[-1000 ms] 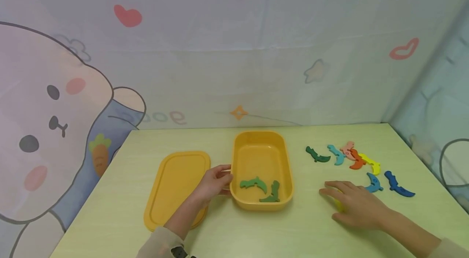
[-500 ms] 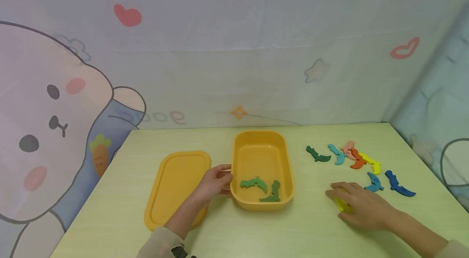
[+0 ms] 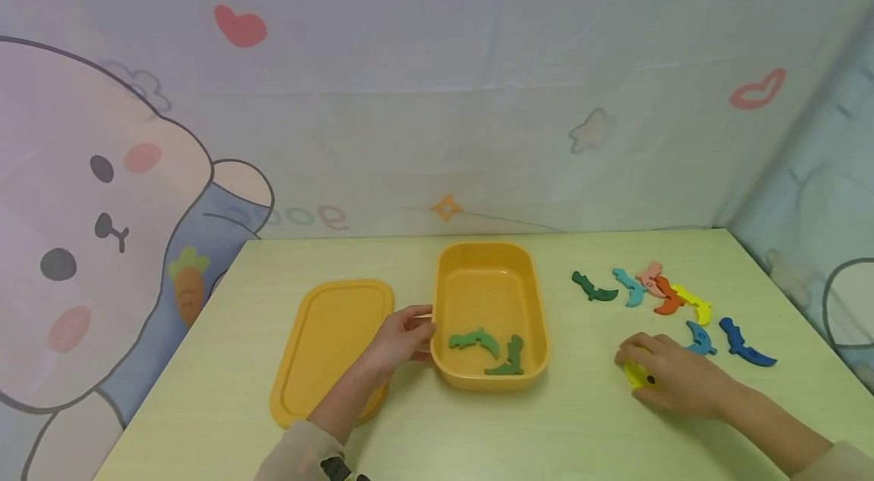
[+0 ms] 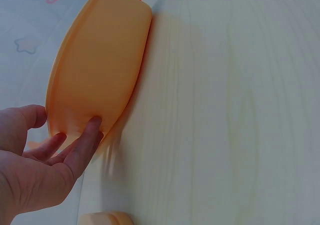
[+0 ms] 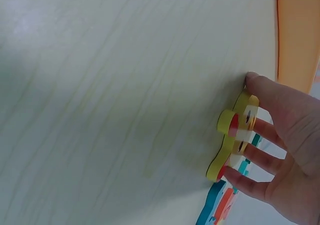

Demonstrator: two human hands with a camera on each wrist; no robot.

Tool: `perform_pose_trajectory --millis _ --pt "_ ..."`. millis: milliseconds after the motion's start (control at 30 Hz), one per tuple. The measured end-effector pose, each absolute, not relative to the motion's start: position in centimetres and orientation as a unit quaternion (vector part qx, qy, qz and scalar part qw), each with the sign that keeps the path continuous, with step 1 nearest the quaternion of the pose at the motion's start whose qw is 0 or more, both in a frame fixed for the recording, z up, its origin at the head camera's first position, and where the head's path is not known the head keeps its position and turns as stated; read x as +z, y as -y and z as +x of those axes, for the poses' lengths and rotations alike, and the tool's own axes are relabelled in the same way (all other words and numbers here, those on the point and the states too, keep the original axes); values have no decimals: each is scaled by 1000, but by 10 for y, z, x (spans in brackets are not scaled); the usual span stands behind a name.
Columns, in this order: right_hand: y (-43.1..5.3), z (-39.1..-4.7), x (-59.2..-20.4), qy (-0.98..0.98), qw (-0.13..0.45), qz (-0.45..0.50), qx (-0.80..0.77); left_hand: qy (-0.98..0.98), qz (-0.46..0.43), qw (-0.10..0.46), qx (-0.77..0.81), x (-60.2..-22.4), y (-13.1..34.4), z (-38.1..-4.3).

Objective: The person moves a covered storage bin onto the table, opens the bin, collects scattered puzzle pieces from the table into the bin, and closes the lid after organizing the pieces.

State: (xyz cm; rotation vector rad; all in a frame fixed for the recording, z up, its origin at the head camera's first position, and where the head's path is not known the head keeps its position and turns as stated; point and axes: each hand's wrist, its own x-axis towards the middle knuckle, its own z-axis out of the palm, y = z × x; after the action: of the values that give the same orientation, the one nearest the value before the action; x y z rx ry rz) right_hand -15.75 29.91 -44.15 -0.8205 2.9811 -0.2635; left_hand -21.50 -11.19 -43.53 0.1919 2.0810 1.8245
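Observation:
On the table stands a yellow plastic box [image 3: 490, 382], with two green animal-shaped toy pieces [image 3: 473, 341] inside at its near end. My left hand [image 3: 399, 341] touches the box's left wall from outside; in the left wrist view its fingertips [image 4: 94, 121] rest against the wall and the thumb is at the rim. Right of the box, my right hand [image 3: 676, 378] holds a yellow toy piece [image 3: 636, 375] with dark eye-like spots and red patches, low at the tabletop. In the right wrist view the thumb is at one end of this yellow piece [image 5: 230, 145] and the fingers along it.
A yellow lid [image 3: 331, 352] lies left of the box. Beyond my right hand are a dark green piece [image 3: 592, 288], a light blue piece [image 3: 631, 289], an orange piece [image 3: 666, 297], a dark blue piece [image 3: 744, 344] and several others. A printed cloth [image 3: 532, 162] hangs behind the table.
My right hand has moved slightly to the right, and its fingers and thumb have closed in on the yellow piece. The left hand and the box have stayed in place.

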Motion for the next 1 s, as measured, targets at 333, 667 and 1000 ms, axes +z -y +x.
perform_pose_trajectory --millis 333,667,1000 --pt "-299 -160 -440 -962 13 -262 -82 -732 71 183 653 -437 112 -217" --pt "-298 -162 -440 -962 20 -261 -78 -732 70 185 652 -429 110 -212" --pt "-298 -164 -439 -958 13 -276 -77 -732 64 181 653 -436 112 -215"
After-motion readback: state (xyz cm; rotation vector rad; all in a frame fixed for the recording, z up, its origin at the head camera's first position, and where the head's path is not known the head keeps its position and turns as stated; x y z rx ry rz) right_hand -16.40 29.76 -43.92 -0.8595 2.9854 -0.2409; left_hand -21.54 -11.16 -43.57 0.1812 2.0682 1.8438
